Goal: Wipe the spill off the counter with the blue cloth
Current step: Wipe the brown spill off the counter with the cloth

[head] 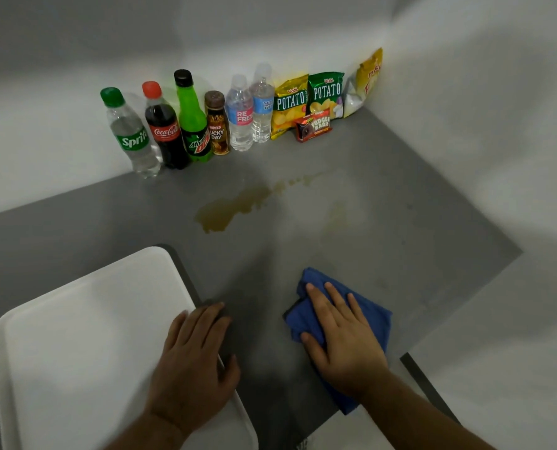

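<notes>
A brownish spill (235, 206) spreads across the middle of the grey counter (400, 222), with small drops trailing to the right. The blue cloth (372, 306) lies crumpled near the counter's front edge, well short of the spill. My right hand (342, 339) lies flat on top of the cloth, fingers spread and pressing it down. My left hand (194, 358) rests palm down on the right edge of a white tray (75, 336), fingers apart, holding nothing.
Along the back wall stand a Sprite bottle (131, 134), a Coca-Cola bottle (165, 128), a Mountain Dew bottle (192, 121), a Kopiko bottle (217, 125) and two water bottles (239, 115). Snack bags (306, 102) fill the back corner. Walls close in behind and on the right.
</notes>
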The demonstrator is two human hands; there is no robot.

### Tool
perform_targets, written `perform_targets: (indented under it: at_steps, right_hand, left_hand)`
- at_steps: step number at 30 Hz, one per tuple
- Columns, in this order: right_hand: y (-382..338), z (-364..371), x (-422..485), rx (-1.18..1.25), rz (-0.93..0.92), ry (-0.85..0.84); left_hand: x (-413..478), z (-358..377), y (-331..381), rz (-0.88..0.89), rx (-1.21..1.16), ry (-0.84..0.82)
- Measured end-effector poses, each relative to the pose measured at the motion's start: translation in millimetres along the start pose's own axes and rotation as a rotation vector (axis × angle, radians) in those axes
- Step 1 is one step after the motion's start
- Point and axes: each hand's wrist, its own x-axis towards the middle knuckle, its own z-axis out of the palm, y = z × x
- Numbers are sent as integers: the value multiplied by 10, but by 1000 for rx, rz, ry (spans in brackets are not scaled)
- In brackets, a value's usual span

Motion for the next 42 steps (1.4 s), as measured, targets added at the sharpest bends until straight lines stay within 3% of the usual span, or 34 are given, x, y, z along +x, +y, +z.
perform_targets:
  at_steps: [6, 11, 16, 21, 25, 32, 36, 42]
  right_hand:
    - [-124, -87, 493, -60, 174, 9]
    - [-432, 32, 497, -83, 2, -49]
    - [-197, 83, 9, -41, -181, -30]
    - [286, -118, 240, -68, 47, -19]
    - [182, -181, 728, -123, 169, -16]
    - [119, -150, 474, -74, -72, -56]
    - [484, -201, 102, -57, -166, -58]
    - [951, -441, 387, -55, 63, 2]
  left_hand:
    - [-1, 17, 10, -2, 4, 17]
    - [19, 27, -6, 0, 23, 3]
    - [16, 13, -11, -11, 2, -19]
    - [21, -2, 14, -21, -27, -7]
    - [6, 15, 22, -16, -12, -2]
    - [232, -39, 247, -126, 95, -32]
    - [407, 3, 568, -76, 32, -37]
    - [540, 126, 963, -18, -50, -63]
